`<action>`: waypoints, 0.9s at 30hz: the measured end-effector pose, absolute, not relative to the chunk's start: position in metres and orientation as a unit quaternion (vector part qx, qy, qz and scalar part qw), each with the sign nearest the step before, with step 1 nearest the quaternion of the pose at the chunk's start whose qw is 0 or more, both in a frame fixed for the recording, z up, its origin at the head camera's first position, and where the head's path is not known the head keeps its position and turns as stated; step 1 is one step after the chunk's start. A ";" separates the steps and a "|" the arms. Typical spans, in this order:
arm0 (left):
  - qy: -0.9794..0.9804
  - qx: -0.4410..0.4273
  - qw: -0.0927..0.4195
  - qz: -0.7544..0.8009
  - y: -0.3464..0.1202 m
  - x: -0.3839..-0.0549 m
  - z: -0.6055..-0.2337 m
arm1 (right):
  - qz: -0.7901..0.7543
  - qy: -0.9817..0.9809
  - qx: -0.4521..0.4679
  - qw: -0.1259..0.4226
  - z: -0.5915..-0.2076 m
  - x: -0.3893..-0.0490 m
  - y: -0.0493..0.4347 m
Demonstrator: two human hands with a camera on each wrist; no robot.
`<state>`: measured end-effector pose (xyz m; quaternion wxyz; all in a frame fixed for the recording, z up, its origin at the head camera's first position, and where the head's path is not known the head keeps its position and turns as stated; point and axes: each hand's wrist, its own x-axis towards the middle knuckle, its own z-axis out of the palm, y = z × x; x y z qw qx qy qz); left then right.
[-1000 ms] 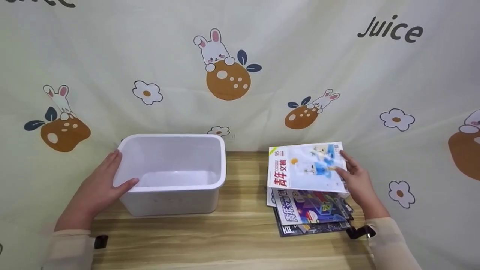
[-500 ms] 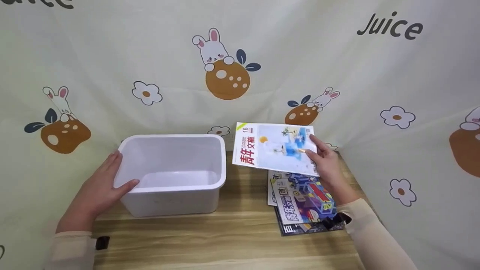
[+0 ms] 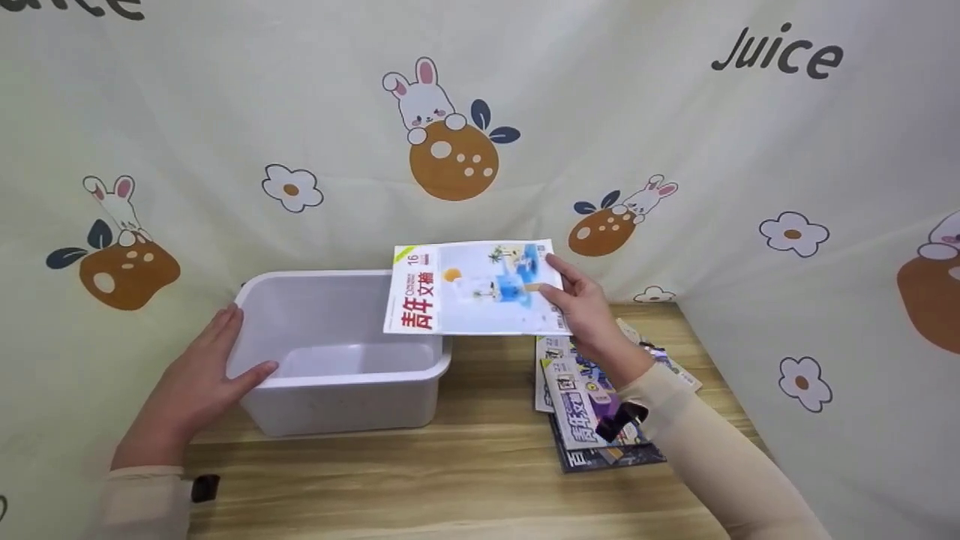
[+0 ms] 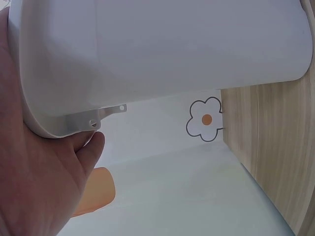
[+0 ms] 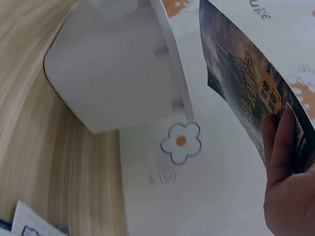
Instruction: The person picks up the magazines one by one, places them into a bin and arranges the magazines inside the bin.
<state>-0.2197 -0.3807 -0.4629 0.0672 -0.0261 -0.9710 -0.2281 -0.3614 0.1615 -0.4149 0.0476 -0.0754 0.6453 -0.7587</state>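
Note:
A white plastic bin stands on the left of the table in the head view. My left hand grips its left end, thumb over the front rim and fingers along the side. In the left wrist view the fingers wrap under a rim corner by a small bracket. My right hand pinches a magazine with a white and blue cover by its right edge. The magazine hangs level over the bin's right rim. Its dark back cover shows in the right wrist view.
Several more magazines lie in a loose stack on the right of the wooden table, partly hidden by my right forearm. A curtain printed with rabbits, oranges and flowers hangs right behind the table and along its right side.
My right hand has lifted the white and blue magazine off the stack and carried it left to the bin's right rim. The left hand and the bin have stayed in place.

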 end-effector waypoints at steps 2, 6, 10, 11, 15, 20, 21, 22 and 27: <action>-0.971 -0.029 0.070 -0.228 -0.379 -0.221 -0.463 | -0.762 0.640 -0.083 0.048 -0.414 -0.360 0.150; -0.969 -0.038 0.078 -0.231 -0.379 -0.223 -0.463 | -0.762 0.639 -0.098 0.039 -0.415 -0.357 0.127; -0.969 -0.039 0.084 -0.229 -0.380 -0.223 -0.464 | -0.758 0.641 -0.109 0.044 -0.419 -0.355 0.104; -0.969 -0.037 0.084 -0.229 -0.379 -0.223 -0.465 | -0.756 0.643 -0.113 0.046 -0.420 -0.354 0.099; -0.970 -0.028 0.078 -0.231 -0.379 -0.220 -0.465 | -0.753 0.645 -0.121 0.057 -0.424 -0.351 0.078; -0.968 -0.024 0.083 -0.234 -0.378 -0.219 -0.464 | -0.749 0.647 -0.125 0.067 -0.425 -0.348 0.059; -0.968 -0.024 0.085 -0.233 -0.378 -0.219 -0.464 | -0.747 0.649 -0.126 0.066 -0.425 -0.348 0.055; -0.968 -0.025 0.087 -0.234 -0.378 -0.219 -0.465 | -0.745 0.652 -0.128 0.065 -0.426 -0.348 0.052; -0.967 -0.024 0.093 -0.234 -0.379 -0.217 -0.464 | -0.735 0.664 -0.127 0.055 -0.430 -0.346 0.032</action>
